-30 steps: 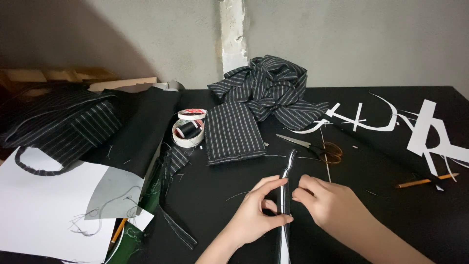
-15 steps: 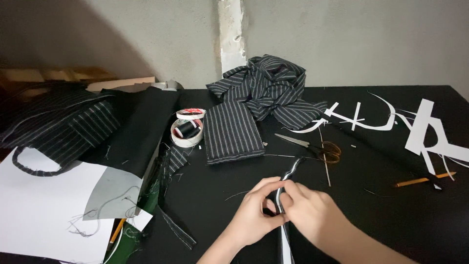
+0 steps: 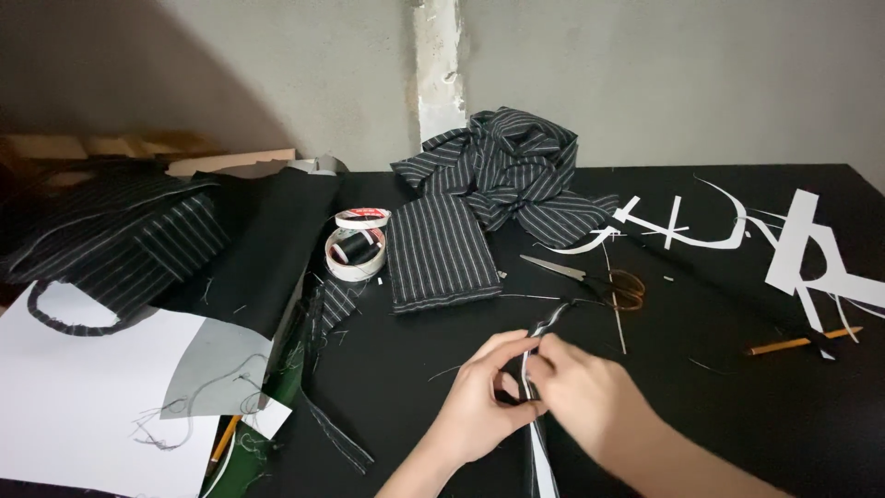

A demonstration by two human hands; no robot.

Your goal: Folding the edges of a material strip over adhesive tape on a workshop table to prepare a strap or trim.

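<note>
Left hand: fingers curled, thumb and fingertips pinching the strip from its left side. Right hand: fingers pressed together on the same strip from the right, the fingertips meeting those of the left hand.

Strip: narrow, dark with a pale edge, lying on the table near its front edge, at centre. It runs from the bottom of the view up between the two hands; its upper end curls free just above the fingers, toward the scissors.

Scissors: just beyond the hands, flat on the table, blades to the left, brownish handles to the right.

Folded cloth: dark, pinstriped, a flat rectangle to the left of the scissors. Bundle: same striped cloth, crumpled, behind it against the wall.

Tape rolls: white, just left of the folded cloth, one leaning on the other; a black spool sits inside the lower one.

Pencil: orange, well to the right of the hands, lying almost level.

Paper scraps: white offcuts, straight and curved, scattered over the right rear of the table.

Black cloth: plain, draped left of the tape. Striped garment piece: far left, partly over a white sheet with a grey shape and loose threads on it.

Table: black, flecked with thread ends.
</note>
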